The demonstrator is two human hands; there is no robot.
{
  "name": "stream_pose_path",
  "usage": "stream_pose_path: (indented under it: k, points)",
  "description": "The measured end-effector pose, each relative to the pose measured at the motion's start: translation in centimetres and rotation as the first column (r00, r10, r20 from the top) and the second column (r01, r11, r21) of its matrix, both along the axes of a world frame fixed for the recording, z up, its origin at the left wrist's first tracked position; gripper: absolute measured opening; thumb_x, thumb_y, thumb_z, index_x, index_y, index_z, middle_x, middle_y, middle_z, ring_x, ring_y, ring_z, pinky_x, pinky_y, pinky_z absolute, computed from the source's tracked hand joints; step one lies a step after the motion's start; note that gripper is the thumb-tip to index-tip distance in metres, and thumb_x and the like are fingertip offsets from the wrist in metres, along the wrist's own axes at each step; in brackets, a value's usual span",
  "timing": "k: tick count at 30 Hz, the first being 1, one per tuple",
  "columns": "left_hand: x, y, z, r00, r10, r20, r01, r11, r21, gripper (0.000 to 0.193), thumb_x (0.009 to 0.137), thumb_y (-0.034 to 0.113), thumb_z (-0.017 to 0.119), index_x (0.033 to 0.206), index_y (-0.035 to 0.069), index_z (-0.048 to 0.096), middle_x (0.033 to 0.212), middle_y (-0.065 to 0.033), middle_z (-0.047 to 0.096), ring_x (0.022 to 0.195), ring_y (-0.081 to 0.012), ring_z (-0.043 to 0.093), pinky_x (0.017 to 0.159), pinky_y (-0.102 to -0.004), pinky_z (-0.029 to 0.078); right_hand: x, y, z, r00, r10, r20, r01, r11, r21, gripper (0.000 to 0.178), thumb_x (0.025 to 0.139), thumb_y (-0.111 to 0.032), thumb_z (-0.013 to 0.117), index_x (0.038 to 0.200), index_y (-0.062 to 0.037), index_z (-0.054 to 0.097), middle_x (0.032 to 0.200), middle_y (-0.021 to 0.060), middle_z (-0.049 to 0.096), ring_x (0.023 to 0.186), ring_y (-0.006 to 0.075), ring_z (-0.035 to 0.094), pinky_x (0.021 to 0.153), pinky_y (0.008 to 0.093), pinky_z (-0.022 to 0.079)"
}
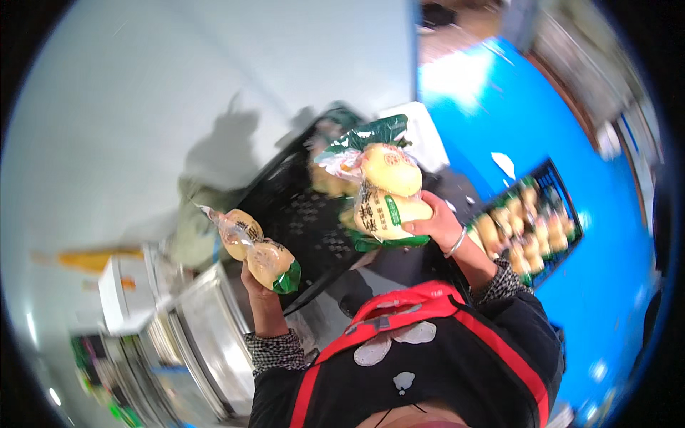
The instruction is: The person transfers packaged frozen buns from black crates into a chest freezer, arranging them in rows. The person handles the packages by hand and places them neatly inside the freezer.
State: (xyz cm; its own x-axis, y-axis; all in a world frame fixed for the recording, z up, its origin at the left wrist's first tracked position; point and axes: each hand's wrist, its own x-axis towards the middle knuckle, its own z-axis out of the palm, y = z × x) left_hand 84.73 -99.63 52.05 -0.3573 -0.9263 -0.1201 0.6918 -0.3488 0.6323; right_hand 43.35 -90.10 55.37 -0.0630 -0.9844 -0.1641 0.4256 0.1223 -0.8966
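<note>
My left hand (258, 282) is closed around the underside of a clear plastic bag of pale yellow, rounded, potato-like produce (271, 264), with a green end and a twisted clear top. In my right hand (441, 227) is a second, similar bag of yellow produce (391, 171), tilted, with dark print and green film at both ends. Both bags are held above a black plastic crate (307, 221). Blurred yellow produce shows at the crate's far end, partly hidden behind the right bag. My left fingers are mostly hidden by the bag they hold.
A dark crate (574, 228) full of similar bags stands on the blue floor (614, 285) at the right. A white panel (424, 135) is beyond the black crate. Pale wall (128, 107) borders the left. Metal-framed shelving and a white box (118, 296) stand at the lower left.
</note>
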Motion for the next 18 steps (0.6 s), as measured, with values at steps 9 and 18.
stream_pose_path:
  k: [9,18]
  points:
    - [-38.8,0.7,3.3,0.766,-0.638,0.08,0.593,0.749,0.295,0.05,0.092,0.026,0.049,0.132,-0.004,0.04,0.128,-0.0184,0.051,0.117,-0.0334,0.051,0.1,-0.0493,0.041,-18.8,22.4,-0.2,0.759,-0.645,-0.088,0.633,0.699,0.331,0.069,0.063,-0.021,0.083,0.119,0.0035,0.05,0.1,0.0095,0.062,0.09,0.0153,0.061,0.079,0.0274,0.05]
    - [-63.8,7.5,1.9,0.204,-0.749,0.631,0.833,0.472,0.29,0.048,0.074,-0.004,0.07,0.117,-0.005,0.051,0.11,-0.0146,0.062,0.094,-0.0247,0.065,0.081,-0.0362,0.055,-15.4,36.2,-7.4,0.232,-0.959,-0.165,0.806,0.094,0.584,0.057,0.071,-0.007,0.076,0.119,0.0073,0.049,0.106,0.0129,0.062,0.092,0.0183,0.062,0.08,0.0278,0.05]
